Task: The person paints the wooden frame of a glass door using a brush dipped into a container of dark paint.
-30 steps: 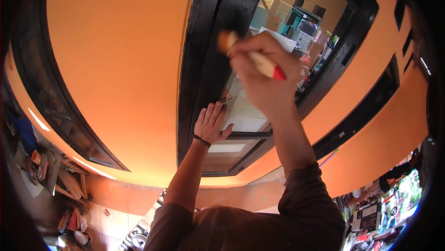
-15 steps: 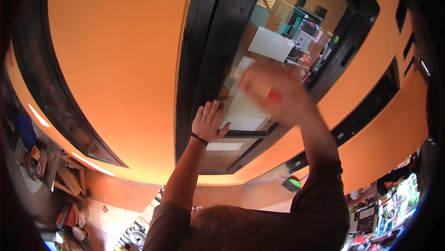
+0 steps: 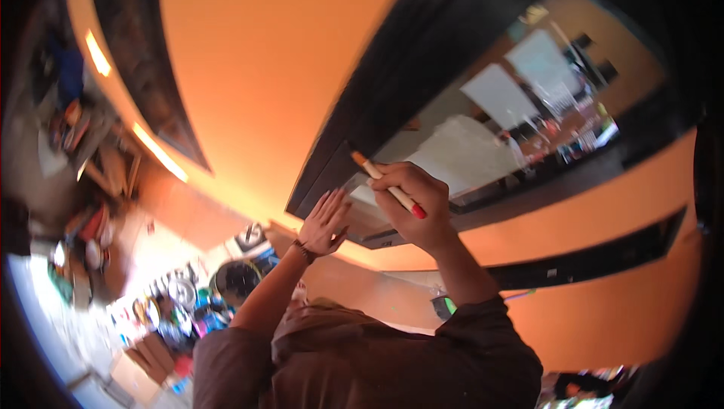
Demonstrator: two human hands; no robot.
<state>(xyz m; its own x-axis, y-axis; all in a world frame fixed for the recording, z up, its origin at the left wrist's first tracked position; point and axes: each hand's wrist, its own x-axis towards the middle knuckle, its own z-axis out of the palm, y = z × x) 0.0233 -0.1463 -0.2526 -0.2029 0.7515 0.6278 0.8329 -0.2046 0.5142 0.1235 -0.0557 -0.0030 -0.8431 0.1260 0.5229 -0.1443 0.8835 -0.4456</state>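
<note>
My right hand (image 3: 427, 192) grips a paintbrush (image 3: 366, 166) with a pale wooden handle, red end and orange-brown bristles. The bristle end is by the dark window frame (image 3: 381, 58), a little above my left hand. My left hand (image 3: 326, 222), a beaded bracelet at its wrist, lies with fingers stretched out at the frame's lower part. Whether the bristles touch the frame I cannot tell. The glass pane (image 3: 445, 156) beside the brush shows a cluttered, reflected or seen-through interior, blurred in places.
An orange wall (image 3: 253, 69) surrounds the window. Another dark frame (image 3: 132, 54) curves at the left, and a dark strip (image 3: 581, 256) crosses the wall at the right. Cluttered objects, including cardboard (image 3: 143, 364) and a round dark item (image 3: 235, 282), lie at the lower left.
The view has turned, so the frame now runs diagonally and more floor clutter shows. My right hand, blurred earlier, has come lower and nearer my left hand, which remains on the frame.
</note>
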